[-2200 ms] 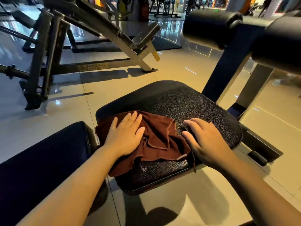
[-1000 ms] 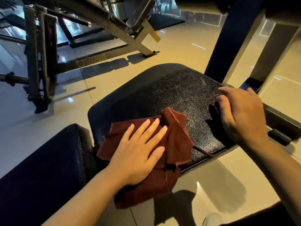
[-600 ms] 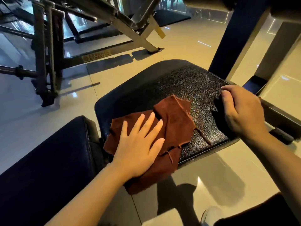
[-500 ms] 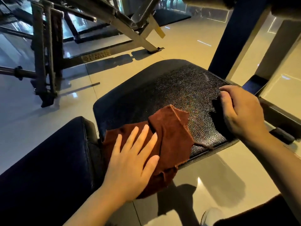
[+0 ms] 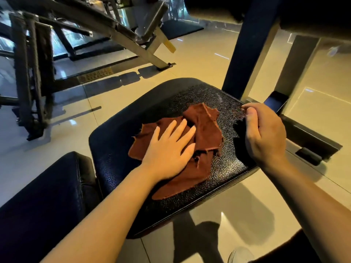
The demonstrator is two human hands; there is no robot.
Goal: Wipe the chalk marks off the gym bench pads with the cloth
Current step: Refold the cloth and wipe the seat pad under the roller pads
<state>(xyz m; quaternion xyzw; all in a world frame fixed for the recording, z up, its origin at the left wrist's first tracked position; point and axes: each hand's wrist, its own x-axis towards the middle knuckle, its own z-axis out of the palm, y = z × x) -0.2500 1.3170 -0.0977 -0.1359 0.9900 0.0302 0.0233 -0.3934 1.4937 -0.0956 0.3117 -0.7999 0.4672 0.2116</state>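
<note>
A rumpled brown cloth (image 5: 207, 130) lies on the black textured seat pad (image 5: 117, 141) of the gym bench. My left hand (image 5: 169, 147) presses flat on the cloth's near left part, fingers straight and spread. My right hand (image 5: 266, 135) sits at the pad's right edge, with the thumb on top and the fingers curled at the rim, gripping it. A faint pale smear (image 5: 218, 96) shows near the pad's far corner, just beyond the cloth. The pad under the cloth is hidden.
A second dark pad (image 5: 43, 196) adjoins the seat at lower left. A blue upright post (image 5: 247, 54) and roller pads (image 5: 313, 14) rise behind the seat. Another machine's steel frame (image 5: 117, 29) stands at upper left on the glossy tiled floor. A light shoe (image 5: 239, 255) shows at the bottom.
My left hand has slid the cloth from the pad's near edge, where it hung over, up towards the middle. My right hand has stayed at the right edge.
</note>
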